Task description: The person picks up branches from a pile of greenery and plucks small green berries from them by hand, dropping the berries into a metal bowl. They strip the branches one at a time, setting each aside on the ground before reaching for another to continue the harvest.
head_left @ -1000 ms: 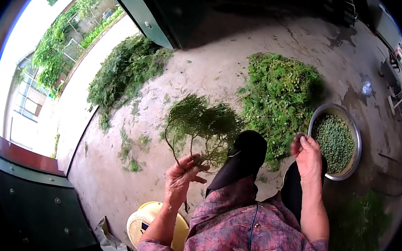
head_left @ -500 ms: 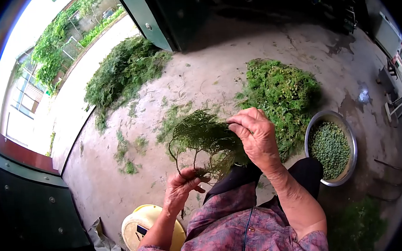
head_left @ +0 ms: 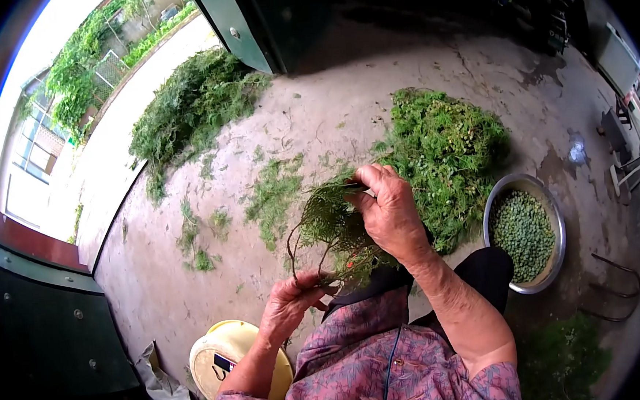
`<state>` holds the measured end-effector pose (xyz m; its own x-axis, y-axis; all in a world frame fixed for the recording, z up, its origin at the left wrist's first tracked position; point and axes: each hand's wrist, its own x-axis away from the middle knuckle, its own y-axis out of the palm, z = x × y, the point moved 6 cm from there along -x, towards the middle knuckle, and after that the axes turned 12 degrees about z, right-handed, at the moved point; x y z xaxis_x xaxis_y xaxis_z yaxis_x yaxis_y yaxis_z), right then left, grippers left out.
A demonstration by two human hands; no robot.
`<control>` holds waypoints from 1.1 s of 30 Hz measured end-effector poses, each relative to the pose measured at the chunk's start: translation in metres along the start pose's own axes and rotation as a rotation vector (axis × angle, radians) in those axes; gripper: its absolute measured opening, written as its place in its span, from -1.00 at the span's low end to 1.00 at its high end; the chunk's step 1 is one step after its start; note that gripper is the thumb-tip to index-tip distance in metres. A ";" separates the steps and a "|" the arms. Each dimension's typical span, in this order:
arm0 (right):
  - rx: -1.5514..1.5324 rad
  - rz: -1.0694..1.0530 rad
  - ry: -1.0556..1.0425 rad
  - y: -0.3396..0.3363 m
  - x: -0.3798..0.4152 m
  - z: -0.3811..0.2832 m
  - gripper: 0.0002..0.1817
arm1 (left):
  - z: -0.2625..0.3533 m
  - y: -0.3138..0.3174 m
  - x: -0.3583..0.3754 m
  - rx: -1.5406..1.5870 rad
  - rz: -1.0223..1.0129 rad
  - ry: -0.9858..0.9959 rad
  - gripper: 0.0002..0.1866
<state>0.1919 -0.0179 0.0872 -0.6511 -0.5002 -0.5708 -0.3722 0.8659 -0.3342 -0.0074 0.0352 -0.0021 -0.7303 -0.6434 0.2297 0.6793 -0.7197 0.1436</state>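
Observation:
A green sprig with feathery leaves and thin brown stems is held between both hands over the lap. My left hand is closed on its stem end, at the lower left. My right hand pinches the leafy top, fingers pressed together. To the right of my right hand lies a heap of green sprigs with small round fruits. A steel bowl beside that heap holds many small green fruits.
A darker heap of sprigs lies by the green door. Loose bits of leaf are scattered on the floor. A yellow container stands near my left forearm, with a grey cloth beside it.
Both hands have shifted slightly; the right one has moved left and up with the sprig's top. The sprig's leafy part is now more upright, and the view has shifted a little.

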 end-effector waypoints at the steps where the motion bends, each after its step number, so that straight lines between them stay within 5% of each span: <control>1: -0.021 0.027 0.038 0.000 0.001 0.005 -0.83 | 0.000 -0.001 0.000 0.015 0.002 -0.006 -0.76; 9: 0.268 0.337 -0.114 -0.026 -0.005 0.024 -0.85 | 0.001 0.000 0.003 -0.139 -0.020 -0.095 -0.79; 12: -0.063 0.326 0.305 -0.026 0.001 0.060 -0.95 | 0.001 0.002 0.000 -0.106 -0.026 -0.107 -0.78; 17: -0.088 0.492 0.639 -0.052 0.008 0.129 -0.86 | -0.001 -0.004 -0.001 -0.024 -0.032 -0.143 -0.78; 19: -0.318 0.373 0.761 -0.065 0.008 0.129 -0.89 | -0.004 -0.010 -0.001 0.041 0.010 -0.154 -0.76; 25: -0.626 0.562 0.824 -0.154 0.059 0.193 -0.80 | 0.004 -0.021 -0.008 0.096 0.040 -0.130 -0.77; 27: -0.263 0.731 0.803 -0.221 0.085 0.230 -0.67 | 0.002 -0.023 -0.009 0.094 0.053 -0.121 -0.76; 29: 0.615 0.763 0.673 -0.271 0.091 0.229 -0.54 | 0.002 -0.022 -0.010 0.074 0.060 -0.119 -0.76; 30: 0.501 0.739 0.749 -0.272 0.090 0.224 -0.50 | 0.000 -0.020 -0.011 0.043 0.050 -0.119 -0.76; 33: 0.218 0.382 0.515 -0.193 0.048 0.139 -0.59 | -0.004 -0.013 -0.014 -0.019 0.013 -0.118 -0.76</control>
<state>0.3246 -0.2101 0.0202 -0.9627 -0.0464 -0.2666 0.0533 0.9334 -0.3549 -0.0066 0.0528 -0.0106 -0.7067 -0.6188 0.3429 0.6867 -0.7167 0.1218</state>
